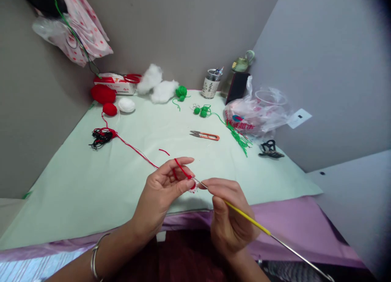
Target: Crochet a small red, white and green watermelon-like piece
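My left hand (166, 188) pinches a small red and white crochet piece (193, 187) between thumb and fingers. Red yarn (182, 168) loops over its raised index finger. In my right hand (232, 214) is a long crochet hook (249, 219) with a yellow grip and metal ends; its tip meets the red stitches at my left fingertips. Much of the crochet piece is hidden by the left thumb. Red and white strands (134, 148) run from the left hand back to a small red yarn ball (110, 109) and a white yarn ball (126, 105).
Orange thread snips (204, 135) lie mid-table, with cut green yarn (240, 139) and a black hair claw (271, 149) to the right. Behind are white stuffing (163, 91), green yarn balls (201, 111), a pen jar (210, 84) and a plastic bag (255, 115). Black yarn (102, 138) lies left.
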`<action>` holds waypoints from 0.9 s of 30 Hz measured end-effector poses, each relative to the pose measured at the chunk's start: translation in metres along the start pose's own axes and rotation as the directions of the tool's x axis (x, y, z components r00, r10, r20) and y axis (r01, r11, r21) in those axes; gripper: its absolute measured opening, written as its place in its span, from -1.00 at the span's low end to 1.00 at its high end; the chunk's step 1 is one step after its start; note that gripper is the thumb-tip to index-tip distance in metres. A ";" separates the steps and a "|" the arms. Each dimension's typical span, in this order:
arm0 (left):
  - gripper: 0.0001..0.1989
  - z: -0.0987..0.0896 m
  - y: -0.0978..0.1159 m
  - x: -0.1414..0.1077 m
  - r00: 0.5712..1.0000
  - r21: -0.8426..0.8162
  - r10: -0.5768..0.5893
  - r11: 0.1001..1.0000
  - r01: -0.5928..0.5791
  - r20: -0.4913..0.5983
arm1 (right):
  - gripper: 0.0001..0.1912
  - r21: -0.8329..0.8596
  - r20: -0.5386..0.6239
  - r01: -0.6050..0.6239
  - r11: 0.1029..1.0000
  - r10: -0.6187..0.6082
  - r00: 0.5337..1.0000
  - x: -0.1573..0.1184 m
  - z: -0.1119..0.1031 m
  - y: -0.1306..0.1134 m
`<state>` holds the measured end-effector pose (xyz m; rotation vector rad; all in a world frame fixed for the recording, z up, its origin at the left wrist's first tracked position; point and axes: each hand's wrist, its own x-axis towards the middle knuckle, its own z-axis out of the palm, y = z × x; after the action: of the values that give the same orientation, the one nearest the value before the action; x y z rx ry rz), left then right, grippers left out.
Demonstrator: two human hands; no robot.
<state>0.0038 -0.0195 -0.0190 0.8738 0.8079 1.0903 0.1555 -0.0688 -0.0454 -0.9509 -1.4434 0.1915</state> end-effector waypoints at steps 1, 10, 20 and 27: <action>-0.69 -0.001 0.000 0.000 1.000 0.013 0.011 1.000 -0.011 -0.005 | -0.72 -0.012 0.006 0.006 1.000 -0.006 1.000 0.001 0.000 -0.001; -0.83 0.000 0.000 -0.007 0.960 0.332 0.264 0.917 -0.221 -0.090 | -0.62 -0.213 0.116 0.160 0.964 -0.137 0.984 -0.002 -0.001 -0.005; -0.64 0.006 -0.003 -0.005 0.995 -0.097 -0.104 0.990 0.104 0.003 | -0.55 -0.153 0.040 0.146 0.977 -0.142 0.989 -0.001 0.012 0.005; -0.50 0.007 -0.001 -0.004 0.992 -0.109 -0.123 0.986 0.124 0.011 | -0.69 0.057 -0.093 -0.059 0.997 0.064 0.994 0.003 0.011 0.006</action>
<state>0.0096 -0.0246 -0.0169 0.7245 0.7809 1.0135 0.1491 -0.0579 -0.0489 -0.9490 -1.3163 0.2266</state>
